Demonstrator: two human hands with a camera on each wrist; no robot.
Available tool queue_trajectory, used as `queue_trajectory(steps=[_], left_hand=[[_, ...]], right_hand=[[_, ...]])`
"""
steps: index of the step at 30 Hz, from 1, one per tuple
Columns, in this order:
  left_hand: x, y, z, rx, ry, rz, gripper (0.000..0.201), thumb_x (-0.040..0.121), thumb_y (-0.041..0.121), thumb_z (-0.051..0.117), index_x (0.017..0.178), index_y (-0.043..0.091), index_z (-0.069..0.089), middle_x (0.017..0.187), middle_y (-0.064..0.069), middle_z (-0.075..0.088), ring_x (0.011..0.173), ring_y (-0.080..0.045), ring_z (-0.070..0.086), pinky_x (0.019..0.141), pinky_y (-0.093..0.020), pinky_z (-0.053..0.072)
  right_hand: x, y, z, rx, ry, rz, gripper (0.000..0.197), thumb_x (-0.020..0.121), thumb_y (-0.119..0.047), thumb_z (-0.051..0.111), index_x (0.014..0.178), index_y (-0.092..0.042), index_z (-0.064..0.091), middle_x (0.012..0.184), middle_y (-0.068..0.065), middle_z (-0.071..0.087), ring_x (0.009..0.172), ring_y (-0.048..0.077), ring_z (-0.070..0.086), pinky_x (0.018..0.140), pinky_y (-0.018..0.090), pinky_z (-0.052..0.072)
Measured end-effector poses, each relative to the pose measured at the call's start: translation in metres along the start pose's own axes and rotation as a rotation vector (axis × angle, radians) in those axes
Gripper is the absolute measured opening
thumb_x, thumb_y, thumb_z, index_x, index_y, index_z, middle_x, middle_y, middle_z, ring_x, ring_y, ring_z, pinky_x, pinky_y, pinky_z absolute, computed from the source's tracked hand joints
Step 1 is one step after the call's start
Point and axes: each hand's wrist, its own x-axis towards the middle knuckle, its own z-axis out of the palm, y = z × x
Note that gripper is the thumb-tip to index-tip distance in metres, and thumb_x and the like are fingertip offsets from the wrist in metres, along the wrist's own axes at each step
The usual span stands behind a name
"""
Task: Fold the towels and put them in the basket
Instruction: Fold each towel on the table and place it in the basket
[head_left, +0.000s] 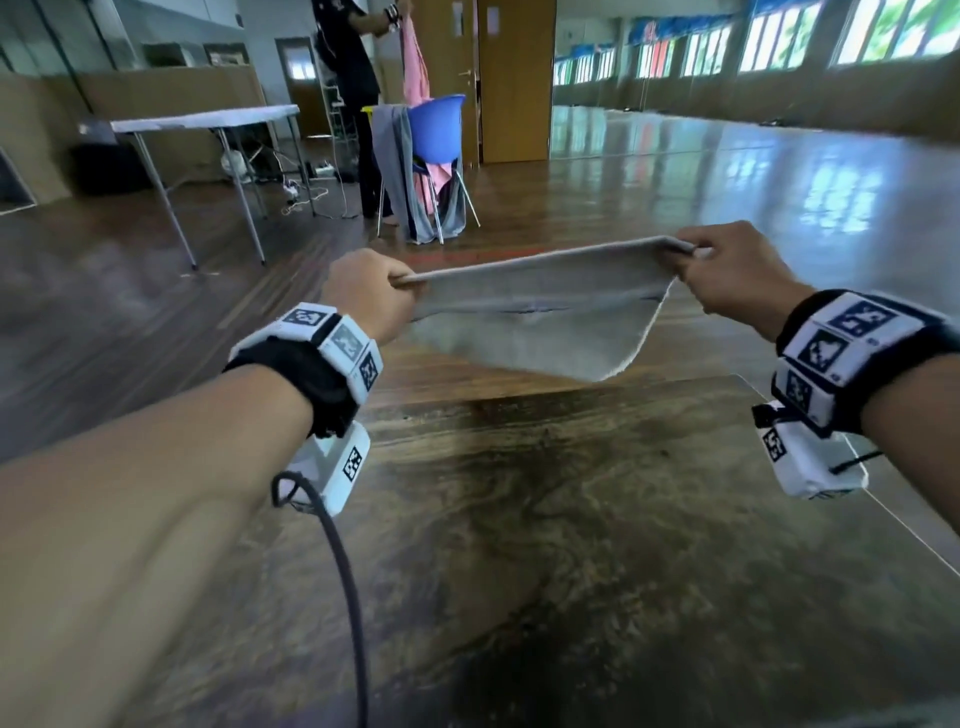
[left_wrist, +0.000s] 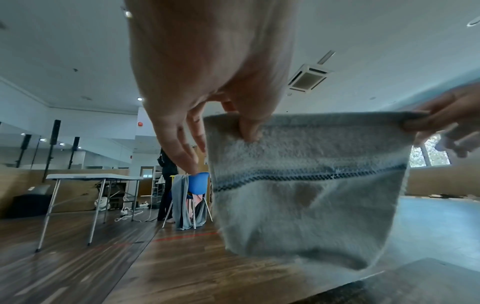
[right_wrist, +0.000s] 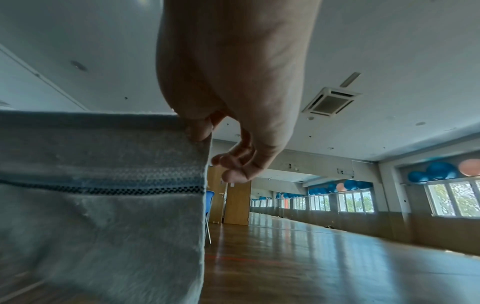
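Observation:
A small grey towel (head_left: 540, 317) with a dark woven stripe hangs folded in the air above the far edge of a dark wooden table (head_left: 571, 519). My left hand (head_left: 371, 293) pinches its top left corner and my right hand (head_left: 727, 273) pinches its top right corner, the top edge stretched taut between them. The left wrist view shows the towel (left_wrist: 306, 185) hanging below my left hand (left_wrist: 244, 123), thumb on the cloth, other fingers pointing down. In the right wrist view, my right hand (right_wrist: 200, 129) pinches the towel (right_wrist: 103, 195) at its corner. No basket is in view.
Beyond the table is a glossy wooden floor. A blue chair (head_left: 434, 130) draped with grey and pink cloths stands ahead, a person (head_left: 356, 78) holding a pink cloth behind it. A white folding table (head_left: 208, 122) stands to the left, with cables on the floor.

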Motion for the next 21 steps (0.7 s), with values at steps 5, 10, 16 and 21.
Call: queue_trajectory(steps=[5, 10, 16, 21], left_hand=[[-0.005, 0.000, 0.001, -0.207, -0.025, -0.139, 0.028, 0.092, 0.010, 0.055, 0.099, 0.023, 0.079, 0.088, -0.005, 0.075, 0.061, -0.024, 0.070, 0.053, -0.031, 0.057], [-0.011, -0.001, 0.005, -0.568, 0.027, -0.228, 0.017, 0.093, 0.015, 0.067, 0.106, 0.015, 0.078, 0.102, -0.010, 0.075, 0.092, -0.028, 0.072, 0.081, -0.039, 0.060], [-0.047, -0.012, 0.008, -0.140, -0.170, -0.116, 0.018, 0.096, 0.020, 0.061, 0.097, 0.015, 0.079, 0.074, -0.003, 0.069, 0.053, -0.015, 0.050, 0.049, -0.018, 0.039], [-0.090, -0.018, -0.005, -0.001, -0.437, -0.153, 0.018, 0.095, 0.014, 0.060, 0.081, 0.026, 0.062, 0.073, -0.012, 0.059, 0.066, -0.021, 0.045, 0.055, -0.025, 0.032]], right_hand=[[-0.006, 0.002, 0.011, 0.193, -0.091, 0.169, 0.033, 0.101, -0.008, 0.048, 0.093, -0.028, 0.073, 0.073, 0.012, 0.076, 0.055, 0.019, 0.071, 0.057, 0.036, 0.057], [-0.006, 0.003, 0.022, 0.334, -0.049, 0.113, 0.031, 0.100, -0.021, 0.060, 0.077, -0.037, 0.074, 0.102, 0.017, 0.073, 0.088, 0.030, 0.070, 0.071, 0.046, 0.056], [-0.035, 0.029, 0.036, 0.070, -0.284, 0.138, 0.026, 0.099, -0.027, 0.062, 0.083, -0.010, 0.071, 0.071, 0.006, 0.057, 0.059, 0.016, 0.047, 0.057, 0.029, 0.036], [-0.092, 0.042, 0.030, 0.081, -0.370, 0.172, 0.013, 0.098, -0.027, 0.065, 0.099, -0.032, 0.078, 0.054, -0.014, 0.059, 0.046, 0.001, 0.044, 0.052, 0.022, 0.035]])
